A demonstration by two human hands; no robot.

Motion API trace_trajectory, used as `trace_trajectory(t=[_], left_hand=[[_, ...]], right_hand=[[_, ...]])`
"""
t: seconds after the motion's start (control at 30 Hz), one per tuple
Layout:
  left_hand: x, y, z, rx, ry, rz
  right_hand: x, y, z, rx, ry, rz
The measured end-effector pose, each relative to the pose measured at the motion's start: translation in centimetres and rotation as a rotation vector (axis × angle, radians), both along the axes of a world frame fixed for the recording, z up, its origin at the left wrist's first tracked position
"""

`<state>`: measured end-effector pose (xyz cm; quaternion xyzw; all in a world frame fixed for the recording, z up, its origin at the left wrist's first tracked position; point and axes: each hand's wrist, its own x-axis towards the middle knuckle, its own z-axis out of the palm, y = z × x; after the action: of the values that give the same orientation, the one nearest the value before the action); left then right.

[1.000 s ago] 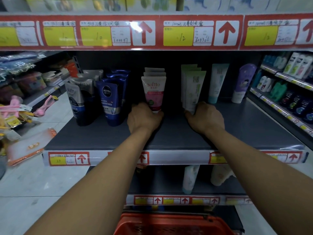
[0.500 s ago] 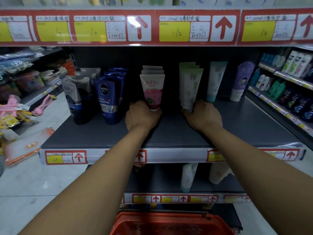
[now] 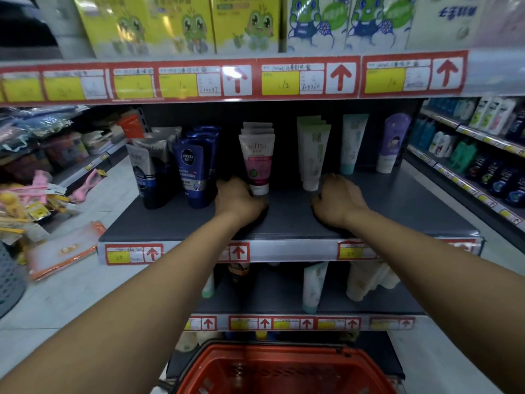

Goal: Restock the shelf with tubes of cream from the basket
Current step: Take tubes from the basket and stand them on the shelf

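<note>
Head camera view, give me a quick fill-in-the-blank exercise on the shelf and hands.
The left hand is at the base of the pink ____ tube.
The right hand is at the pale ____ tubes.
The basket below is ____ in colour.
Missing words: Softto; green; red.

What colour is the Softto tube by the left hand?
The Softto tube is white with a pink lower band and a white cap, clearest in the head view.
</note>
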<state>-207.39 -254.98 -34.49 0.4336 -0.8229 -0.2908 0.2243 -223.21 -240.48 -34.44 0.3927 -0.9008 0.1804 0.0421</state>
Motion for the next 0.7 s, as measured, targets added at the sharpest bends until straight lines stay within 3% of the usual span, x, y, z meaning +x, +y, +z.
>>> trace_trajectory(t=[0.23,0.5,0.7], left_hand=[[4.3,3.9,1.8,-0.117,0.028,-0.122],[8.6,8.1,2.9,-0.258,-0.003,-0.154],[10.8,10.6,1.3,-0.234,-0.027,-0.182]], right_hand=[[4.3,3.7,0.5,-0.032,-0.044,0.095],[10.2,6.9,1.7,-0.128,0.057,0.122],[13.8,9.0,0.5,-0.219,0.122,0.123]])
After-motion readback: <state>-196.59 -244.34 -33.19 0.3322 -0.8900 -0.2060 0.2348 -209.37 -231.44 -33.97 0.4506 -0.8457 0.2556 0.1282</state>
